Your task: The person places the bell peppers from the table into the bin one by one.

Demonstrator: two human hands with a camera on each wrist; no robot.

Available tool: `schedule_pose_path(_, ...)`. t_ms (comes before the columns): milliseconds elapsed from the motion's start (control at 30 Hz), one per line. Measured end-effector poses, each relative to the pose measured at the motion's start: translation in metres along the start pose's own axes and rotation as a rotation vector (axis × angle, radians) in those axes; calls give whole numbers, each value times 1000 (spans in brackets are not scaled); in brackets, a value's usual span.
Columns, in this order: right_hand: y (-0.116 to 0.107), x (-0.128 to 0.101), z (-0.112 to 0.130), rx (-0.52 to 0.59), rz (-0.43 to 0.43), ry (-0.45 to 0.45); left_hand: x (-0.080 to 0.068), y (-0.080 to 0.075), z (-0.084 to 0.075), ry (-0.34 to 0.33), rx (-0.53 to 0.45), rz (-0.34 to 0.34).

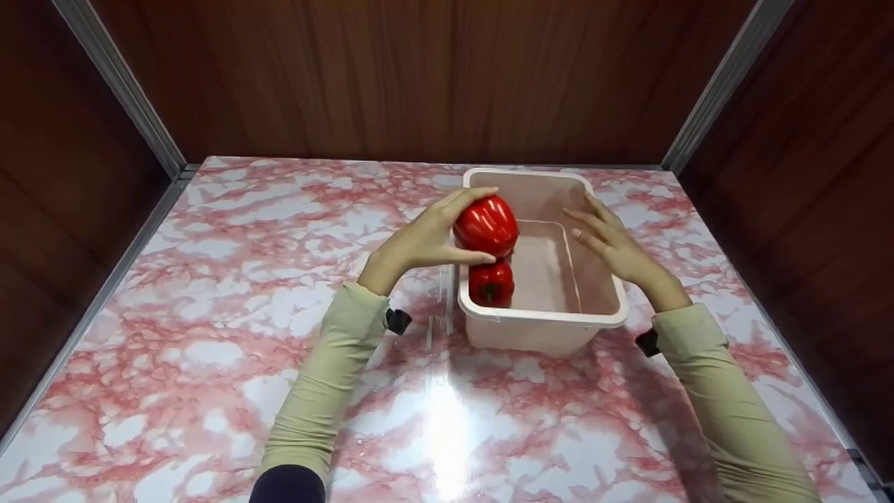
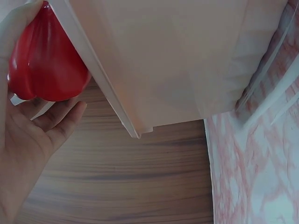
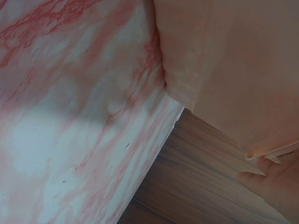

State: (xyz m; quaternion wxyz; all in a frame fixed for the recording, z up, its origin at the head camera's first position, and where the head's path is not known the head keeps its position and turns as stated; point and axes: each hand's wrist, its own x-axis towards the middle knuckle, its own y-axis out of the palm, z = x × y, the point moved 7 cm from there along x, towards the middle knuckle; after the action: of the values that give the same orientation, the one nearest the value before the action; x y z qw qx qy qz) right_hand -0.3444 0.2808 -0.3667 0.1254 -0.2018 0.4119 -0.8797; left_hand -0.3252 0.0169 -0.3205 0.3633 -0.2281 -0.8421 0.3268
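Red and glossy, the bell pepper (image 1: pixel 487 226) you've got in your left hand (image 1: pixel 419 244) sits right over the left rim of the white plastic bin (image 1: pixel 552 318), fingers curled over the top and thumb underneath. A second red pepper (image 1: pixel 491 283) is already lying in the bin's near left corner. Your right hand (image 1: pixel 611 241) is open, fingers straight, resting along the bin's right wall, up toward the back right of the marble table (image 1: pixel 209 335). That skin looks slick and the thing's probably light and hollow, so I'd cup it round the widest part, not squeeze hard.
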Motion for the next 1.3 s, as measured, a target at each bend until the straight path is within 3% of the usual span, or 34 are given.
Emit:
schedule_pose_path(467, 0, -1, 0, 26, -1, -1, 4, 7, -3, -6, -19, 41)
schedule_pose_path(1300, -1, 0, 1, 16, -6, -1, 10, 14, -8, 3, 37, 56)
